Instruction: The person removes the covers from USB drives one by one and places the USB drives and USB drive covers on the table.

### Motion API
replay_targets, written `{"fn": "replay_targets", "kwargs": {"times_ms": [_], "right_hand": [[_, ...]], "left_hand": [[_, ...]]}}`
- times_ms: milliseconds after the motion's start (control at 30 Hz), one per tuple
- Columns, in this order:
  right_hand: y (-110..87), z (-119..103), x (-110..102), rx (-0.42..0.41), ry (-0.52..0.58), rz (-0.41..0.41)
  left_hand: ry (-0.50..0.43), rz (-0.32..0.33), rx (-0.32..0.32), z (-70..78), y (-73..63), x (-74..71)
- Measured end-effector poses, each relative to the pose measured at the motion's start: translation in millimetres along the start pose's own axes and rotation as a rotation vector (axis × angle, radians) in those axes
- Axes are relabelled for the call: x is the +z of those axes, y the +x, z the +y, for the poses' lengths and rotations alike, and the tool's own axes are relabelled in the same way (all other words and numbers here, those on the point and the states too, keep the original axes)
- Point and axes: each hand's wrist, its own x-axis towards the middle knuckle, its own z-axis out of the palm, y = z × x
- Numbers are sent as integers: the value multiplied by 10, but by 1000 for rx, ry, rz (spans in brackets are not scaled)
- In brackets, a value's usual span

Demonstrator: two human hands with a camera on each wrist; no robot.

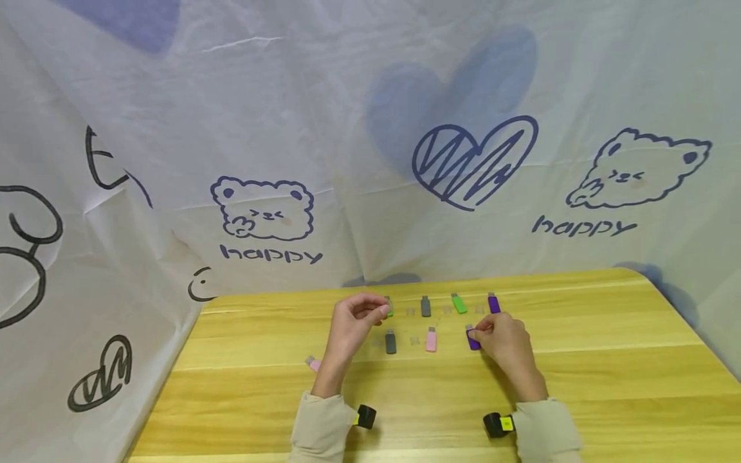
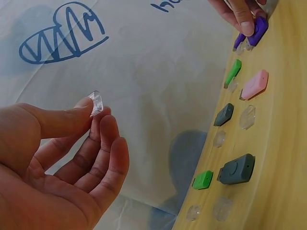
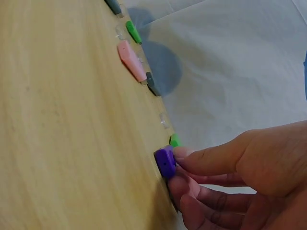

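Note:
In the head view, my left hand (image 1: 352, 323) is raised near the left end of two rows of USB flash drives. Its thumb and forefinger pinch a small clear plastic cap (image 2: 97, 103), plain in the left wrist view. My right hand (image 1: 509, 342) pinches a purple USB flash drive (image 3: 165, 161) at the right end of the front row, down at the tabletop. Beside that drive in the front row lie a pink USB flash drive (image 1: 431, 339) and a dark grey one (image 1: 390, 342). Behind my left fingertips, a green drive (image 2: 203, 179) is partly hidden in the head view.
The back row also has a grey drive (image 1: 425, 307), a green drive (image 1: 459, 303) and a purple drive (image 1: 493, 303). Several clear caps (image 2: 248, 117) lie among them. Another pink drive (image 1: 313, 364) sits left of my left wrist. A printed cloth (image 1: 370, 231) hangs behind the wooden table (image 1: 625, 360).

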Motion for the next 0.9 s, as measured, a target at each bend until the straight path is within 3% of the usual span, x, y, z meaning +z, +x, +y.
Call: {"fn": "replay_targets", "kwargs": {"times_ms": [167, 300, 433, 700, 900], "right_hand": [[-19, -1, -7, 15, -7, 0], [-20, 2, -32, 10, -17, 18], [-12, 4, -91, -25, -19, 36], [-8, 55, -244, -23, 2, 51], [-14, 108, -302, -17, 7, 48]], "left_hand": [[36, -19, 33, -36, 7, 88], [103, -77, 77, -57, 0, 209], [222, -143, 96, -113, -17, 389], [462, -236, 41, -225, 119, 872], [725, -266, 124, -282, 195, 1116]]}}
